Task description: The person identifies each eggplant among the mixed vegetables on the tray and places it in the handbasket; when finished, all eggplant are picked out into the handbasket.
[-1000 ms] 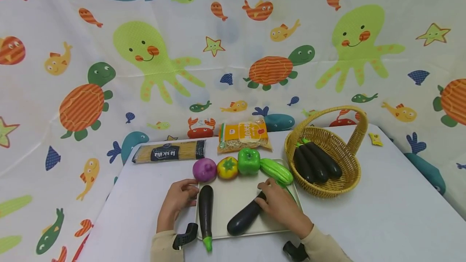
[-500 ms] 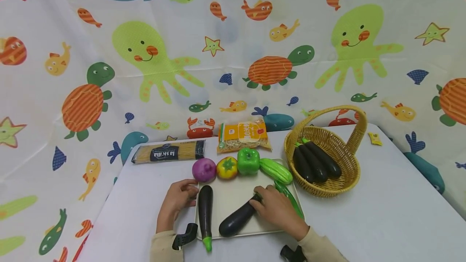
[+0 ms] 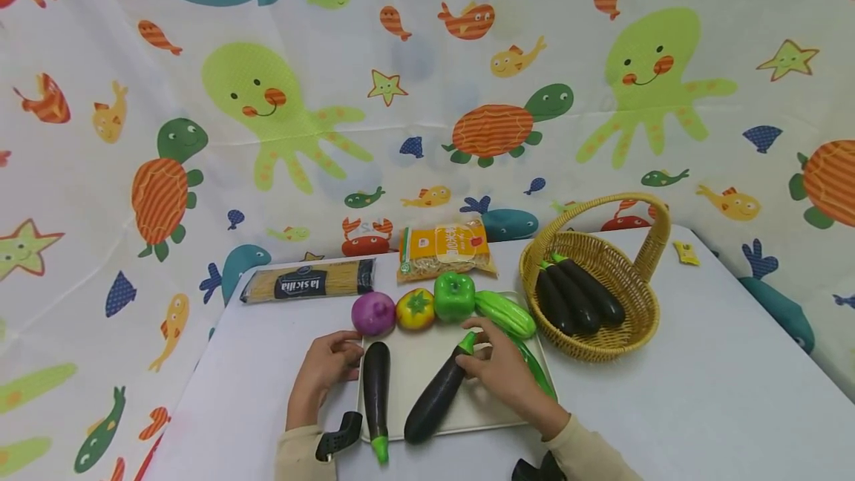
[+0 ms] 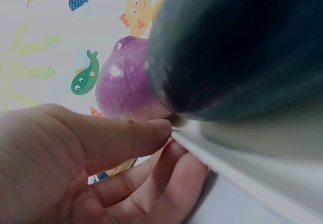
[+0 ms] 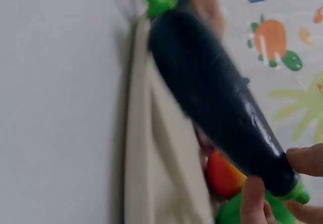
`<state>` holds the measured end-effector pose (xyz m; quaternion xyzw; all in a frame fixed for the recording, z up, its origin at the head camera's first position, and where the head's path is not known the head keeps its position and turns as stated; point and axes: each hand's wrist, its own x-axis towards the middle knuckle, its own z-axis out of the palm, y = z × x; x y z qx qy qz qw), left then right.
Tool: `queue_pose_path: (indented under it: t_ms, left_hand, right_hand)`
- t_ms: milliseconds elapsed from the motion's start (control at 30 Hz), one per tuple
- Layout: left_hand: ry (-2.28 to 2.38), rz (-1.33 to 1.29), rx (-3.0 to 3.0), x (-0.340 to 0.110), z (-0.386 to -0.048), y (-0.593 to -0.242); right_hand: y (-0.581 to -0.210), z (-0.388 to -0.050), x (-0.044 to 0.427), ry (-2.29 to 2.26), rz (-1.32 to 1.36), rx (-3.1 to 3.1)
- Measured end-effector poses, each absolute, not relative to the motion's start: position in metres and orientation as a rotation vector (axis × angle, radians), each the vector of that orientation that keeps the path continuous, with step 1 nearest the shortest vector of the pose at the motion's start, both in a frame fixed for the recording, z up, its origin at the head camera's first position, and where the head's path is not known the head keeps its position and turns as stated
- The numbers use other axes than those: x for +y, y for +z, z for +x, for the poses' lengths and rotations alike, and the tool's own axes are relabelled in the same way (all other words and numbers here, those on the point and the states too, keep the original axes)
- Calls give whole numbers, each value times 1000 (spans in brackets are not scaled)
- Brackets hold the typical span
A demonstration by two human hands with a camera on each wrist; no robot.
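My right hand [image 3: 501, 373] pinches a dark eggplant [image 3: 434, 401] near its green stem, thumb on one side and fingers on the other. In the right wrist view that eggplant [image 5: 212, 88] slants across the picture. At the left edge of a cream tray [image 3: 415, 355], my left hand [image 3: 330, 357] grips the rim, thumb above and fingers below, as the left wrist view shows. A second eggplant [image 3: 377, 384] lies along the tray's left side, its green stem toward me and past the front rim.
Along the tray's back sit a purple onion [image 3: 374, 314], a yellow-red pepper [image 3: 415, 309], a green bell pepper [image 3: 455, 296] and a ridged green vegetable [image 3: 505, 314]. A green chili [image 3: 536, 370] lies at right. Beyond are a wicker basket [image 3: 641, 318] holding eggplants, spaghetti [image 3: 307, 280] and an orange-labelled bag [image 3: 446, 249].
The right hand has shifted the eggplant left and turned it steeper, its stem now showing above the fingers. The green chili has come into fuller view. The left hand stays at the rim.
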<state>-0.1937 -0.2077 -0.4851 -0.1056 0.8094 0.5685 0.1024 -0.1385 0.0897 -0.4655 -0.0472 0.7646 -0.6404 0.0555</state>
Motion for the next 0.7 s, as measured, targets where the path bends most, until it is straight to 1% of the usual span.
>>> queue_pose_path:
  t_ms: [233,367,433,533,700]
  left_hand:
    - [1689,-305,2390,-207,-194,-486]
    - [1671,-284,2384,-205,-197,-486]
    - [1666,-275,2388,-205,-198,-486]
    - [1674,-288,2390,-207,-197,-486]
    - [1697,-295,2384,-209,-194,-486]
  right_hand:
    - [-456,-141,100,-2065,-173,2144]
    - [-448,-140,104,-2065,-178,2251]
    - [-445,-139,103,-1997,-203,2419]
    - [-443,-137,100,-1823,-290,2723]
    - [-444,-130,92,-1594,-570,3021]
